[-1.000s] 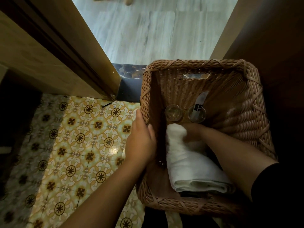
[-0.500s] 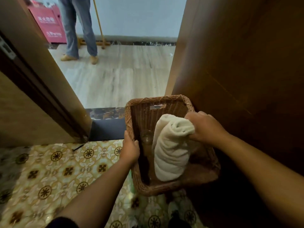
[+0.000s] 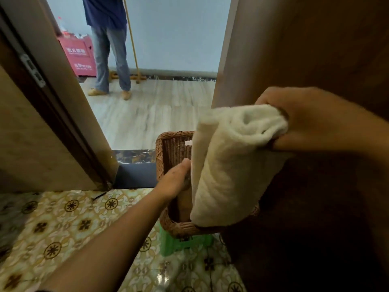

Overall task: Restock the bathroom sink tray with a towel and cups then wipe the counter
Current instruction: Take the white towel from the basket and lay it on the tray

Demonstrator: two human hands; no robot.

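Below the right hand, a rolled white towel is seen hanging, its upper end clenched between thumb and fingers. The right forearm is extended in from the right edge of view, with the wrist roughly level. The towel's lower end is seen over the near rim of a wicker basket; whether it touches the basket cannot be told.

To the left of the towel, the left hand is placed at the basket's left rim, fingers curled over the edge and into the interior. The left forearm is stretched diagonally from the lower left. What the fingers grasp beyond the rim cannot be told, as they are hidden by the towel.

Right of both hands, a dark wooden panel is found close against the basket, so little room is left on that side. Beneath the basket's near edge, a green object is noted. Left of the left arm, patterned floor tile lies open. Beyond the hands, a doorway is open onto pale flooring, where a standing person with a long-handled tool is observed, well apart.
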